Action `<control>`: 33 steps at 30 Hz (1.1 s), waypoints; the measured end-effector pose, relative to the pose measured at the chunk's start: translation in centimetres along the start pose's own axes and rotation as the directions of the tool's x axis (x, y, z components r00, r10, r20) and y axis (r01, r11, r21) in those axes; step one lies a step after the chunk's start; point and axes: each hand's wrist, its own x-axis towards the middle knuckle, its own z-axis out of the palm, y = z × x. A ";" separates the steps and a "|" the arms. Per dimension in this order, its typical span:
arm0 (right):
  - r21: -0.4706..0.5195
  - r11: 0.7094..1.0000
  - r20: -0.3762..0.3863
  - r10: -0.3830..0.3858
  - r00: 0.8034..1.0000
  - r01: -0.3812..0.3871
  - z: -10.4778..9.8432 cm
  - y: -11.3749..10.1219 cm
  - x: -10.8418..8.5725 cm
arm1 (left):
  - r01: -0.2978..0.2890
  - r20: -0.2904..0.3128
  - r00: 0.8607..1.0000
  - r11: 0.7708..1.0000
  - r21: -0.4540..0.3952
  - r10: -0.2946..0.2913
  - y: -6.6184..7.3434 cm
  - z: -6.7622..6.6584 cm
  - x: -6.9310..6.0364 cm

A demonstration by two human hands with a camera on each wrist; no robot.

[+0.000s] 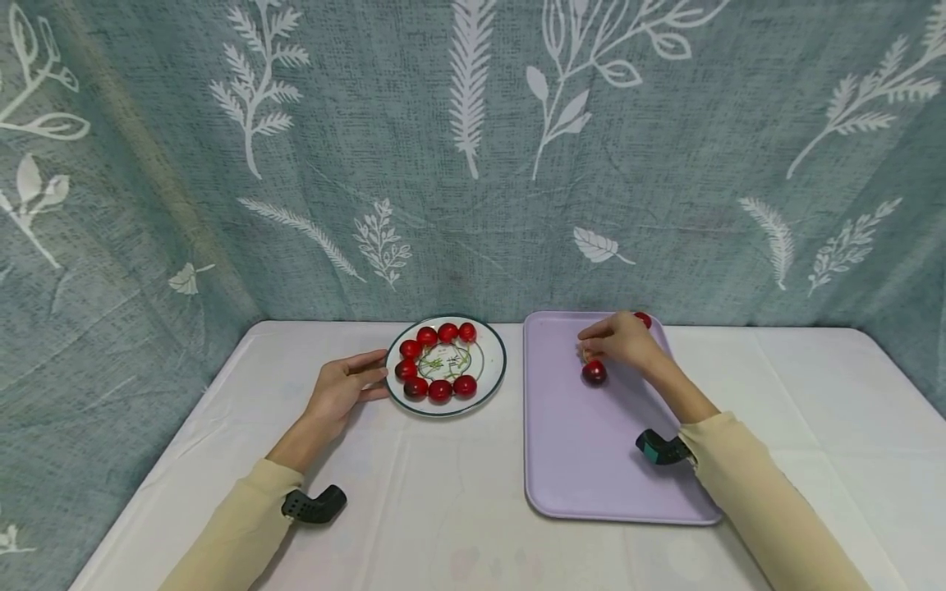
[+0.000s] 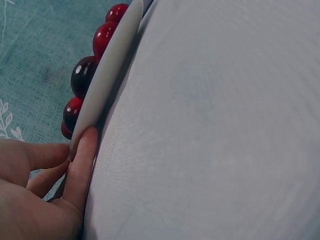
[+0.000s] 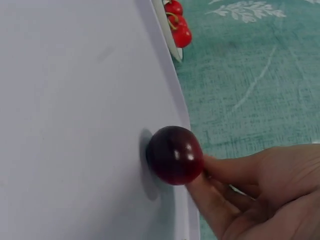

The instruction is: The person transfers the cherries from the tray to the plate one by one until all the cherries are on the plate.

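On the left, a white plate (image 1: 484,394) with a dark green rim bears a curved row of several red cherries (image 1: 439,391), their green stems pointing inward. My left hand (image 1: 342,390) holds the plate's left edge between thumb and fingers; the left wrist view shows the fingertips at the rim. Over the lilac tray (image 1: 576,468), my right hand (image 1: 624,338) pinches a dark red cherry (image 3: 175,156) at its stem end. That cherry hangs close to the tray's surface; whether it touches cannot be told. Another cherry (image 1: 642,319) lies at the tray's far right corner, partly behind the hand.
Plate and tray stand side by side near the far edge of a white-covered table (image 1: 443,509), a narrow gap between them. A blue-green curtain (image 1: 414,164) with white leaf prints hangs right behind. Each wrist carries a black device (image 1: 314,505).
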 end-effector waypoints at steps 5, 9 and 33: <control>0.116 0.993 0.007 0.001 1.000 -0.002 0.3 -0.3 -0.1 | 0.007 -0.002 1.000 1.000 0.001 -0.007 0.1 0.0 -0.2; 0.195 0.980 0.029 0.028 0.999 -0.033 0.5 -0.6 0.1 | 0.007 0.000 1.000 1.000 0.002 -0.007 0.1 0.0 -0.2; 0.409 0.911 0.069 -0.090 0.994 0.054 0.6 -3.5 0.6 | -0.004 0.001 1.000 1.000 0.002 0.004 0.0 0.0 -0.1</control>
